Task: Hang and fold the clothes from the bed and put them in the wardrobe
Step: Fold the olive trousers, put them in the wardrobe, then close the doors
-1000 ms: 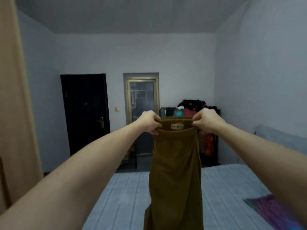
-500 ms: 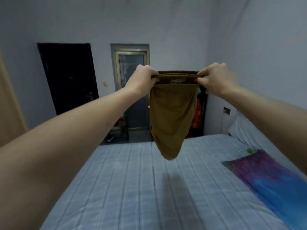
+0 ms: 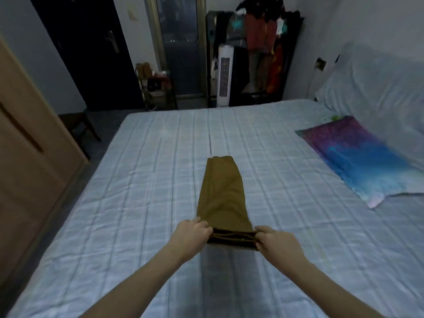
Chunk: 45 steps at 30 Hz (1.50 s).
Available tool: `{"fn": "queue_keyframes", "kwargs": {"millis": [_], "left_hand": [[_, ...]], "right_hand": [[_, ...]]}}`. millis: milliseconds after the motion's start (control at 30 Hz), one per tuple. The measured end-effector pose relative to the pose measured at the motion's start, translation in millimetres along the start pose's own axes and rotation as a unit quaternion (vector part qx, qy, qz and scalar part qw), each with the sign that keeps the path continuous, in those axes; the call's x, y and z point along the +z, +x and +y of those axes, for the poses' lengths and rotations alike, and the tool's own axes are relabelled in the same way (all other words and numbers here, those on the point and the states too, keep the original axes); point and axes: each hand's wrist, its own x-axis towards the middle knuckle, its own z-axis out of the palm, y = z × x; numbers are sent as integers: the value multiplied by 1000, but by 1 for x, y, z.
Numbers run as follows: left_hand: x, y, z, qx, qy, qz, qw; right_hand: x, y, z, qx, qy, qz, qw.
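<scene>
The left hand [image 3: 193,230] and right hand [image 3: 274,241] each pinch a corner of the waistband of the brown trousers [image 3: 222,193], keeping it taut between them while the legs stretch flat on the bed [image 3: 137,180] beyond the hands, likely ready for folding.

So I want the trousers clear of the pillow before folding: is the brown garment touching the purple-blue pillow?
Apart. The head view shows the brown garment lying mid-bed, with bare striped sheet between it and the purple-blue pillow.
</scene>
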Motion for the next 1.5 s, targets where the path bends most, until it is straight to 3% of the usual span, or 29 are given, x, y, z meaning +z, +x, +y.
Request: {"fn": "queue_keyframes", "kwargs": {"millis": [100, 300, 500, 633, 933, 1100, 1267, 1500], "left_hand": [[32, -40, 36, 5, -6, -49, 999], [53, -99, 105, -64, -68, -141, 986], [47, -134, 157, -27, -161, -319, 934], [44, -143, 180, -15, -191, -397, 898], [39, -107, 146, -46, -271, -376, 885], [43, -50, 89, -87, -335, -390, 853], [64, 15, 32, -122, -413, -356, 829], [110, 109, -42, -144, -426, -294, 843]], "right_hand": [[50, -40, -7, -42, -17, -3, 999], [90, -104, -13, -97, 15, -93, 991], [104, -159, -6, -169, 56, -235, 956], [107, -177, -5, -196, 64, -291, 934], [85, -136, 10, -115, 195, -295, 928], [75, -73, 24, -55, 271, -277, 920], [82, 2, 37, 27, 326, -255, 910], [99, 119, 52, 106, 403, -229, 880]]}}
